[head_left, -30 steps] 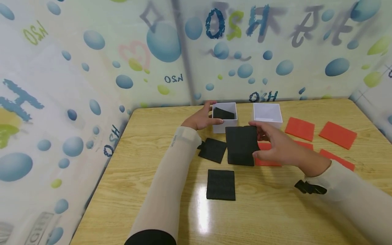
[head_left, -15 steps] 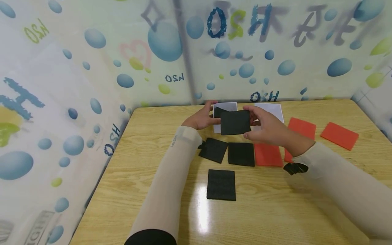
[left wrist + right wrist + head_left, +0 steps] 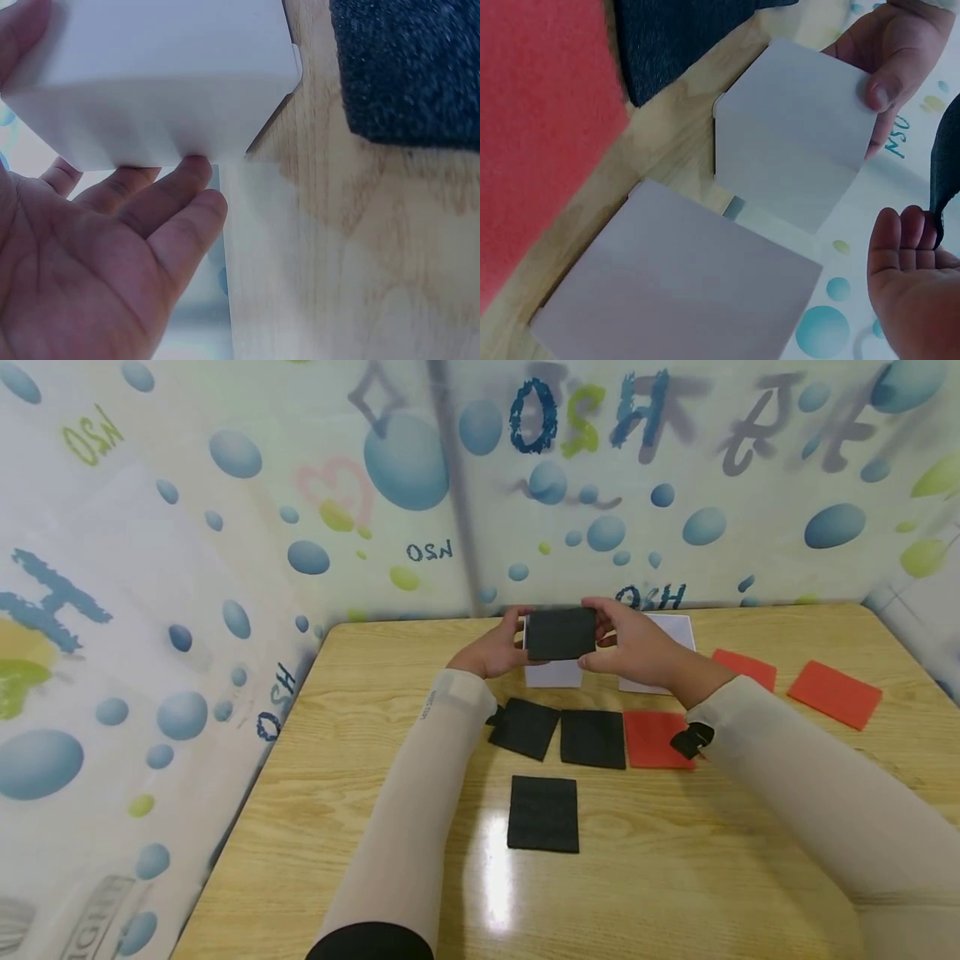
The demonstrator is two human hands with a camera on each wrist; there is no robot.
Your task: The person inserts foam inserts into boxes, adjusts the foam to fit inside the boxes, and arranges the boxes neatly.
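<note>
Position of the raised black sheet point(image 3: 561, 635): above the left white box point(image 3: 553, 674), screening its opening in the head view; contact with the rim cannot be told. Right hand point(image 3: 637, 650) pinches the sheet by its right edge. Left hand point(image 3: 487, 652) grips the left white box, thumb at the front, fingers against a side wall. Right white box point(image 3: 678, 631) stands just beside, partly hidden by the right hand. On the counter point(image 3: 315, 793), nearer the person: three black squares point(image 3: 543, 814), one red square point(image 3: 651, 739). Two red pieces point(image 3: 834, 693) lie farther right.
</note>
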